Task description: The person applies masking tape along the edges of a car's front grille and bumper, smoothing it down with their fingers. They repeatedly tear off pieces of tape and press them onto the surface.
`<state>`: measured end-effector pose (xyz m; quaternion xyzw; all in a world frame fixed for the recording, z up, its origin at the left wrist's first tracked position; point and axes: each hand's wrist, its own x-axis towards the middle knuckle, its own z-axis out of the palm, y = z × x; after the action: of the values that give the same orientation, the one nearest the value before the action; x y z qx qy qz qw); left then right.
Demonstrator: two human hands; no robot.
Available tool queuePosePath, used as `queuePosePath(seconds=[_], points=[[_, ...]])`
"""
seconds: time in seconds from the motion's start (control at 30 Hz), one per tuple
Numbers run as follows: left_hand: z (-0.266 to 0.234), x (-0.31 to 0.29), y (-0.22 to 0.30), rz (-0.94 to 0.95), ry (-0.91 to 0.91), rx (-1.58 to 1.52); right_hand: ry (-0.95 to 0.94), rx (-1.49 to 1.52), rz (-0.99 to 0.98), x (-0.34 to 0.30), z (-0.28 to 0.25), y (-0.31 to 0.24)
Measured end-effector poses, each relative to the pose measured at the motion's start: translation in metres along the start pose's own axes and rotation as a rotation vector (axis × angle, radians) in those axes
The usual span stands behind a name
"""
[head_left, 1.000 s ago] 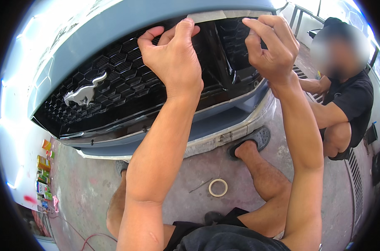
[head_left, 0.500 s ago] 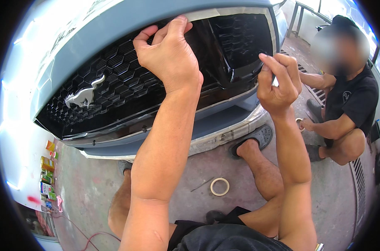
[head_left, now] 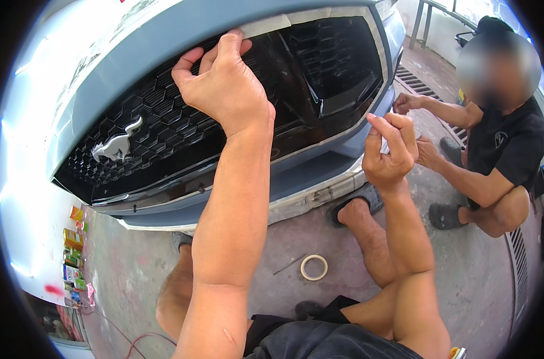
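A black honeycomb car grille (head_left: 164,107) with a silver horse emblem (head_left: 117,142) fills the upper middle, set in a blue-grey bumper (head_left: 182,31). Pale masking tape (head_left: 269,25) runs along the grille's top edge and down its right side. My left hand (head_left: 227,90) is at the top edge, thumb and forefinger closed at the left end of the tape strip. In front of the grille's lower right corner, apart from it, my right hand (head_left: 390,152) is closed in a pinch. Whatever it holds, if anything, is hidden by the fingers.
A co-worker (head_left: 502,134) squats at the right, one hand near the bumper's side. A tape roll (head_left: 314,267) and a thin stick (head_left: 288,264) lie on the floor between my legs. Cans (head_left: 72,239) line the left wall, near a red hose (head_left: 131,344). A floor grate (head_left: 516,263) is far right.
My right hand has come down a little, still pinched. My left hand stays at the grille's top edge. The co-worker's hands have risen toward the bumper. The view has shifted slightly.
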<state>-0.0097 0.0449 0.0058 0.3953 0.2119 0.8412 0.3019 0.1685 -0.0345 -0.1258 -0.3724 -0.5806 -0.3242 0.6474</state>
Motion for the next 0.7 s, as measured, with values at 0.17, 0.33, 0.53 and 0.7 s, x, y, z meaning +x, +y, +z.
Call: queuePosePath(seconds=[0.17, 0.33, 0.53, 0.7], points=[[-0.004, -0.005, 0.017, -0.054, 0.020, -0.010, -0.009, 0.026, 0.015, -0.002, 0.000, -0.005], [-0.091, -0.008, 0.038, 0.165, -0.275, 0.135, -0.027, 0.021, -0.136, 0.008, -0.013, -0.019], [-0.293, -0.008, 0.048, 0.379, -0.951, 0.704, -0.911, 0.632, 0.156, -0.037, 0.004, -0.081], [-0.404, -0.003, 0.034, 0.337, -1.642, 0.938, -2.221, 0.333, 0.414, -0.136, 0.018, -0.091]])
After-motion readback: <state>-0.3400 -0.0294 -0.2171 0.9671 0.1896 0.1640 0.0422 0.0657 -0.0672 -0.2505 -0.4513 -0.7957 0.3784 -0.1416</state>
